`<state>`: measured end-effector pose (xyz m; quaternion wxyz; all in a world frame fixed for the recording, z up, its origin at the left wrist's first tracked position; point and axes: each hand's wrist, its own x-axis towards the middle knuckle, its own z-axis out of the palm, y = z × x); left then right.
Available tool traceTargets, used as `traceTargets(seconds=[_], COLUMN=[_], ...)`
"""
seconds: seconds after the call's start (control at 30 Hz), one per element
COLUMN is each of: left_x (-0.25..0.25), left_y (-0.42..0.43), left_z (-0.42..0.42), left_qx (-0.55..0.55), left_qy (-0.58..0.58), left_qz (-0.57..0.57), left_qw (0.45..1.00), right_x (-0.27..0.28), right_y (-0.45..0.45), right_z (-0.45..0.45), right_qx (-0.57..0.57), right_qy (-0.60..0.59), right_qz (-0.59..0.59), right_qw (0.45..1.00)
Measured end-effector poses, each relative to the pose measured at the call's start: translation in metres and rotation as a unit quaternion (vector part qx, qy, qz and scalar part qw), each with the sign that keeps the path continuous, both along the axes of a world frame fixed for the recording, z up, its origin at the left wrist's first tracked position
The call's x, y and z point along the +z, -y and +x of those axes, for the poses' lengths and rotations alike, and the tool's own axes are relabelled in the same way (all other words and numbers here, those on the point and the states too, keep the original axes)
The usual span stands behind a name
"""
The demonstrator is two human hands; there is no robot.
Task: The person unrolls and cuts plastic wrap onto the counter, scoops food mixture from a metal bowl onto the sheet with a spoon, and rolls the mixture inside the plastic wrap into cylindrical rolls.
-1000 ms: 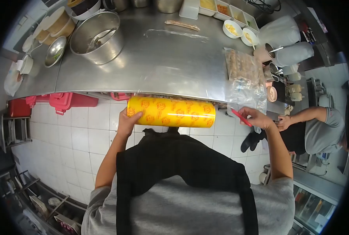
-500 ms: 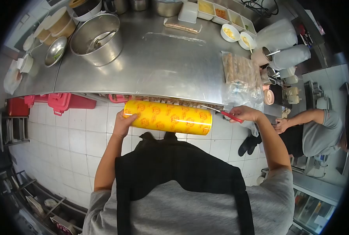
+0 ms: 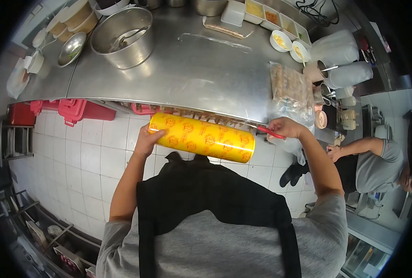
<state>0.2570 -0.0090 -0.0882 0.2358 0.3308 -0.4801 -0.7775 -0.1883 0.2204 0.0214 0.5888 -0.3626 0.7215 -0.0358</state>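
Yellow roll (image 3: 201,138) is gripped by the left hand (image 3: 147,140), red-handled tool (image 3: 271,133) by the right hand (image 3: 286,128); roll is best held steady.

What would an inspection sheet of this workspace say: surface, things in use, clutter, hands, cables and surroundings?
Surface: shiny metal table.
Job's things: yellow roll with red print; red-handled tool, apparently a knife.
Clutter: metal pot at left; clear plastic packs at right.
Grippers: bare hands; left hand grips the roll's left end, right hand holds the tool.
Cables: black cables bunched at far right.
Surroundings: pale tiled floor, red bins at left, another person at right.
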Motion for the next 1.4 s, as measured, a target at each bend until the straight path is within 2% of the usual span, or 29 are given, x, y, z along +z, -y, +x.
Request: traceTargets(seconds=[0.1, 0.37, 0.43, 0.67, 0.77, 0.83, 0.87, 0.93, 1.0, 1.03, 1.07, 1.1, 1.13, 1.17, 1.2, 1.23, 1.27, 1.33, 1.4], left_x=[-0.001, 0.002, 0.004, 0.029, 0.039, 0.062, 0.08, 0.128, 0.176, 0.206, 0.233, 0.272, 0.299, 0.321, 0.336, 0.343, 0.354, 0.356, 0.35], left_y=[0.0, -0.002, -0.002, 0.005, 0.008, 0.022, 0.032, 0.054, 0.083, 0.095, 0.109, 0.115, 0.127, 0.138, 0.146, 0.168, 0.181, 0.22, 0.251], left_z=[0.001, 0.002, 0.003, 0.013, 0.033, 0.057, 0.071, 0.097, 0.123, 0.128, 0.137, 0.136, 0.137, 0.138, 0.136, 0.142, 0.139, 0.139, 0.123], left_qx=[0.003, -0.004, -0.007, -0.07, -0.067, -0.069, -0.074, -0.069, -0.063, -0.031, -0.042, -0.054, -0.03, -0.005, 0.035, 0.061, 0.069, 0.107, 0.132], left_qy=[-0.017, -0.024, -0.027, 0.028, 0.118, 0.226, 0.277, 0.387, 0.408, 0.336, 0.377, 0.434, 0.462, 0.49, 0.438, 0.413, 0.418, 0.444, 0.5], left_qz=[0.012, 0.018, 0.016, -0.05, -0.106, -0.238, -0.303, -0.472, -0.545, -0.639, -0.607, -0.609, -0.573, -0.536, -0.539, -0.576, -0.545, -0.526, -0.58], left_qw=[1.0, 1.0, 0.999, 0.996, 0.985, 0.942, 0.909, 0.789, 0.729, 0.691, 0.698, 0.662, 0.676, 0.688, 0.719, 0.703, 0.723, 0.717, 0.629], right_x=[-0.009, -0.004, 0.009, 0.002, 0.003, 0.025, 0.028, 0.032, 0.02, 0.031, 0.042, 0.035, 0.027, 0.027, 0.027, 0.021, 0.014, 0.009, 0.003], right_y=[0.001, 0.059, 0.082, 0.173, 0.208, 0.212, 0.208, 0.191, 0.159, 0.144, 0.129, 0.117, 0.108, 0.104, 0.104, 0.104, 0.108, 0.127, 0.151], right_z=[0.001, 0.047, 0.073, 0.172, 0.231, 0.261, 0.264, 0.254, 0.226, 0.211, 0.195, 0.172, 0.145, 0.119, 0.092, 0.061, 0.035, -0.002, -0.028], right_qx=[-0.002, 0.042, 0.05, 0.127, 0.094, 0.057, 0.06, 0.062, -0.043, -0.085, -0.126, -0.163, -0.198, -0.219, -0.238, -0.236, -0.231, -0.208, -0.184], right_qy=[0.048, 0.015, -0.001, -0.029, 0.083, 0.157, 0.155, 0.144, 0.155, 0.096, 0.037, 0.002, -0.032, -0.135, -0.235, -0.316, -0.394, -0.457, -0.493], right_qz=[-0.032, -0.045, -0.042, -0.136, -0.225, -0.257, -0.281, -0.329, -0.356, -0.354, -0.349, -0.377, -0.404, -0.379, -0.35, -0.363, -0.372, -0.325, -0.288], right_qw=[0.998, 0.998, 0.998, 0.982, 0.966, 0.952, 0.945, 0.931, 0.921, 0.927, 0.928, 0.912, 0.892, 0.889, 0.875, 0.844, 0.808, 0.802, 0.8])
